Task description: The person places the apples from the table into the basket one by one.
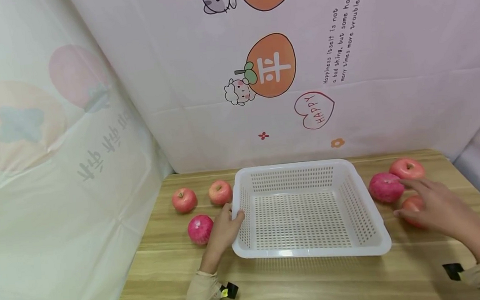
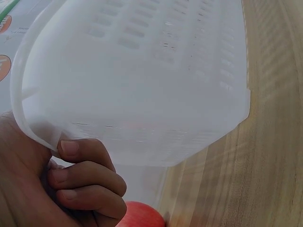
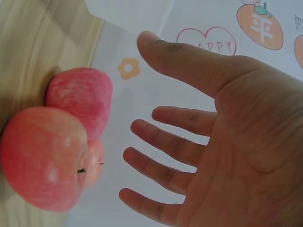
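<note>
A white plastic basket [image 1: 301, 252] with slotted walls stands on the wooden table, nothing inside it. Its left rim is gripped by my left hand [image 1: 225, 230]; in the left wrist view the fingers [image 2: 90, 179] curl under the rim. My right hand [image 1: 442, 208] is over the apples at the right with its fingers spread, holding nothing. Beneath and beside it are a red apple [image 1: 413, 210], a dark pink apple [image 1: 386, 187] and another red apple [image 1: 407, 169]. In the right wrist view a gap separates the hand from the nearest apple [image 3: 42, 158].
Left of the basket lie two red apples [image 1: 184, 200] [image 1: 220, 192] and a dark pink apple [image 1: 201, 229], close to the left hand. Printed white cloth [image 1: 205, 134] rises behind the table [image 1: 274, 287] and along its sides.
</note>
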{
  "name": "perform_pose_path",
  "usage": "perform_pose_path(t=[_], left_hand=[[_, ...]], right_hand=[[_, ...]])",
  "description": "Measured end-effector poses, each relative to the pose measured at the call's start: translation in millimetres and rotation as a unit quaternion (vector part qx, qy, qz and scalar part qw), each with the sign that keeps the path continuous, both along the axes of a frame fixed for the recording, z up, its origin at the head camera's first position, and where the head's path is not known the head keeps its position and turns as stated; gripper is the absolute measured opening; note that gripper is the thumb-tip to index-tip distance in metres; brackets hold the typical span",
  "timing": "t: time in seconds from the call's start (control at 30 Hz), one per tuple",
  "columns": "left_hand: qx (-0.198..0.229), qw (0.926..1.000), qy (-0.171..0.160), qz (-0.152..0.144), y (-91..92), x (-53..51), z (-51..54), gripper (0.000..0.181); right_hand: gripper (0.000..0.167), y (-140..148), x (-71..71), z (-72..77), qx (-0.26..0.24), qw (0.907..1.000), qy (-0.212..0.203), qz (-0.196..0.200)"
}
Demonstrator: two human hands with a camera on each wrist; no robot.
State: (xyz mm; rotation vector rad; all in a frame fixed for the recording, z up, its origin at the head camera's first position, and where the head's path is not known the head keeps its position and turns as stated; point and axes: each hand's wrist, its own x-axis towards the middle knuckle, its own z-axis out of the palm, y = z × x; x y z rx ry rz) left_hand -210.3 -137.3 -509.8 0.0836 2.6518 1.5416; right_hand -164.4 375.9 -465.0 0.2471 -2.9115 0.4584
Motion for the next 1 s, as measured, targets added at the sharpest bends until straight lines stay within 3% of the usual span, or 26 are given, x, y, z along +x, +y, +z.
perform_pose_path(t=[0.37,0.83,1.0], left_hand=[[-0.002,1.0000,-0.009,0.003,0.1,-1.0,-0.1,0.034],[0.008,0.9999,-0.008,0.000,0.4,0.8,2.0,0.036],[0.007,1.0000,-0.003,0.001,1.1,2.0,2.3,0.036]], right_hand=[[0.084,18,-1.8,-8.6,0.005,0.9999,-0.015,0.000],[0.095,37,-7.4,-24.1,0.002,0.9964,-0.085,-0.005],[0.091,38,-7.1,-31.2,-0.004,0.9985,-0.054,0.008]])
